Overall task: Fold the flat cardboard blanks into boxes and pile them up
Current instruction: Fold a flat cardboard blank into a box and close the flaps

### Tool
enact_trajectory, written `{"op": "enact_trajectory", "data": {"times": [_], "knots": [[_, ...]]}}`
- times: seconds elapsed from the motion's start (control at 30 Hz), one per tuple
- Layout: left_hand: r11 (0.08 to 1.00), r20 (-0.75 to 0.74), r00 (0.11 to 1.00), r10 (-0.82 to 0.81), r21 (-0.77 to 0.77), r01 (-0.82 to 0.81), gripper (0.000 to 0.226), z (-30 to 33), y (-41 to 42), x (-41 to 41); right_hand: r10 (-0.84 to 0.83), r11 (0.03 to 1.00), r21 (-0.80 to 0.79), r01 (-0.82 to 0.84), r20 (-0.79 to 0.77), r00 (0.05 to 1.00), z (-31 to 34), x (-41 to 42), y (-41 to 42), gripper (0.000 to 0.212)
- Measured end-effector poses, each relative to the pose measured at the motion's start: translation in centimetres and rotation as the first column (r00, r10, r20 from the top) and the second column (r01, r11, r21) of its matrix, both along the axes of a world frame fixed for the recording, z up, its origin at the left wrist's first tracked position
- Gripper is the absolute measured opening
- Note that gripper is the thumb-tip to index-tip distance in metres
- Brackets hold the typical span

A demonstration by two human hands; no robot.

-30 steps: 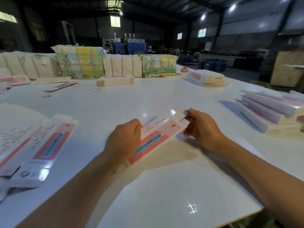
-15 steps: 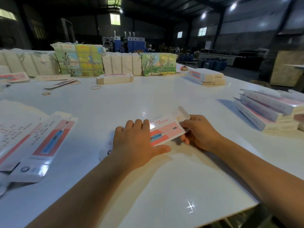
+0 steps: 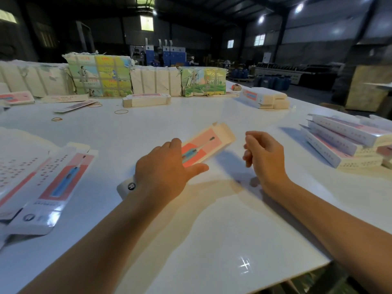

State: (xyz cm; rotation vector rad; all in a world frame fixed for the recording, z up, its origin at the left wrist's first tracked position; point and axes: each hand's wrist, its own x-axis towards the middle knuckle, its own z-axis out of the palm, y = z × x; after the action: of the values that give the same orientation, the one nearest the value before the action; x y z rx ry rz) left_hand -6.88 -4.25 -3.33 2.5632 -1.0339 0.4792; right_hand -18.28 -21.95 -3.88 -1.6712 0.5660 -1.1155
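the left hand (image 3: 163, 166) lies flat on the cardboard blank (image 3: 203, 146), fingers straight and thumb spread, pressing its near end onto the glossy white table (image 3: 212, 230). the blank is a long, thin, pink-and-red printed strip with a plain cream flap at the far end; its long axis points toward two o'clock, and a white tab pokes out under the wrist at eight o'clock. the right hand (image 3: 265, 158) hovers just beside the blank at three o'clock, fingers loosely curled, holding nothing. at nine o'clock, flat blanks (image 3: 57, 187) fan out. at two o'clock, slim folded boxes (image 3: 343, 141) sit stacked. far at twelve, strapped bundles (image 3: 99, 76) line the table.
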Motion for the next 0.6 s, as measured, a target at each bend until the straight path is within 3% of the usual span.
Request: {"op": "enact_trajectory", "data": {"times": [0.17,0.33,0.47,0.6], "knots": [[0.999,-0.057,0.998,-0.007,-0.032,0.005,0.076,0.2,0.0,-0.4,0.137,0.957,-0.252,-0.142,-0.038,0.99,-0.2,0.0,2.2,0.028],[1.0,-0.043,0.999,0.004,0.007,-0.003,0.079,0.1,0.1,-0.6,0.155,0.966,-0.206,-0.156,-0.022,0.988,0.0,-0.3,1.9,0.02],[0.999,0.002,1.0,0.002,0.045,-0.002,0.073,-0.1,-0.4,-1.0,0.174,0.932,-0.307,-0.191,-0.083,0.981,-0.3,0.0,2.6,0.025],[0.998,0.013,1.0,0.01,0.058,-0.011,0.072,-0.2,-0.8,-1.2,0.182,0.954,-0.233,-0.19,-0.058,0.982,-0.2,0.1,2.5,0.026]]}}
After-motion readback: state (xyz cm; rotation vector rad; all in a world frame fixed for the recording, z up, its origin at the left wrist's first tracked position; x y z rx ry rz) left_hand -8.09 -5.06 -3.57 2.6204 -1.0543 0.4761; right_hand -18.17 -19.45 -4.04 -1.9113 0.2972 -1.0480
